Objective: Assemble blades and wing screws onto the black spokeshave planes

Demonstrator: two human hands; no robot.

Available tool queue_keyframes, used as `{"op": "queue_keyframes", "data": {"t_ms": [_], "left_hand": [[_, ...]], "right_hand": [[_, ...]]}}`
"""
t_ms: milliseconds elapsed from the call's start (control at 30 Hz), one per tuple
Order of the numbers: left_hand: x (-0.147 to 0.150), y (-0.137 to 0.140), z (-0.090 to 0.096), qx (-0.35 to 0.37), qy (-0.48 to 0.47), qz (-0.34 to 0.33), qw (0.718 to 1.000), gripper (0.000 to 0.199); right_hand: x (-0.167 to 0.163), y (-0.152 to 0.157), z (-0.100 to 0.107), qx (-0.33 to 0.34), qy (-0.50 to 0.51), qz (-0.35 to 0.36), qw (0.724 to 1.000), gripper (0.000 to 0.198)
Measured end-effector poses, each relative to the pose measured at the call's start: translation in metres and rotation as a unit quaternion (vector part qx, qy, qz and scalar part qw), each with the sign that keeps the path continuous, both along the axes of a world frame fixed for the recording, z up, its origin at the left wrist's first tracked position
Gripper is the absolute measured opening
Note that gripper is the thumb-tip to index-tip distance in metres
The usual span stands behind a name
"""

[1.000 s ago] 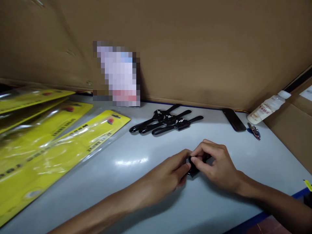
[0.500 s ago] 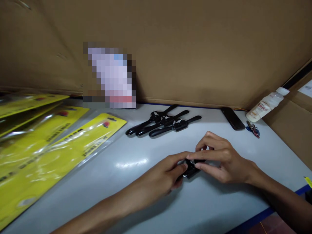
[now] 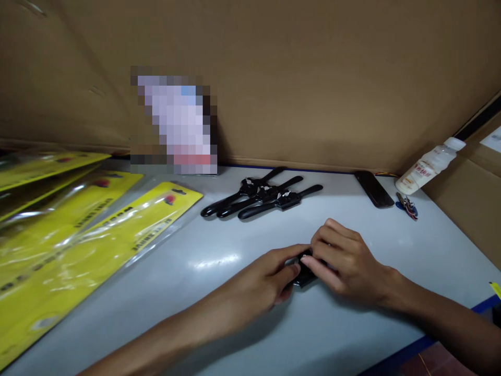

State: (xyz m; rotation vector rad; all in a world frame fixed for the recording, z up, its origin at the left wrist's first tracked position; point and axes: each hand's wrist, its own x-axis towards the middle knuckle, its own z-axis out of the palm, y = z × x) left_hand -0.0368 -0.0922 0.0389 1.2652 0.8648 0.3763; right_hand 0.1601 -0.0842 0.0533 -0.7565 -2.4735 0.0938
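Observation:
A black spokeshave (image 3: 306,278) is held low over the grey tabletop, mostly covered by my fingers. My left hand (image 3: 274,279) grips it from the left, thumb on top near its middle. From the right, my right hand (image 3: 344,261) has its fingers curled and pinched at the middle of the tool; the small part between the fingertips is hidden. Beyond my hands, three more black spokeshaves (image 3: 270,196) with silvery knobs lie side by side on the table.
Yellow backing cards with clear plastic covers (image 3: 97,245) are piled on the left. A dark phone (image 3: 373,189), a bunch of keys (image 3: 407,206) and a tilted plastic bottle (image 3: 428,167) are at the back right. Brown cardboard (image 3: 293,78) walls the back; a blurred-out item (image 3: 183,125) leans there.
My right hand has turned and its fingers have curled in closer over the middle of the spokeshave. The left hand has stayed nearly in place.

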Motion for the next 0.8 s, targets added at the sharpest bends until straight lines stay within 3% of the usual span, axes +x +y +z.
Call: {"op": "queue_keyframes", "data": {"t_ms": [133,233,600,800], "left_hand": [[-0.002,-0.001,0.002,-0.014,0.002,0.004,1.000,0.041],[-0.003,-0.001,0.005,-0.022,0.008,0.002,1.000,0.045],[-0.006,0.004,0.008,-0.056,0.079,-0.033,0.995,0.057],[-0.008,0.006,0.016,-0.040,0.105,-0.057,0.992,0.052]], "right_hand": [[0.004,0.003,0.007,-0.090,0.083,0.031,0.992,0.021],[0.009,0.008,0.011,-0.118,0.064,0.064,0.989,0.019],[0.015,0.008,0.014,-0.008,-0.062,0.064,0.996,0.021],[0.017,0.008,0.010,0.009,-0.047,0.058,0.997,0.021]]}}
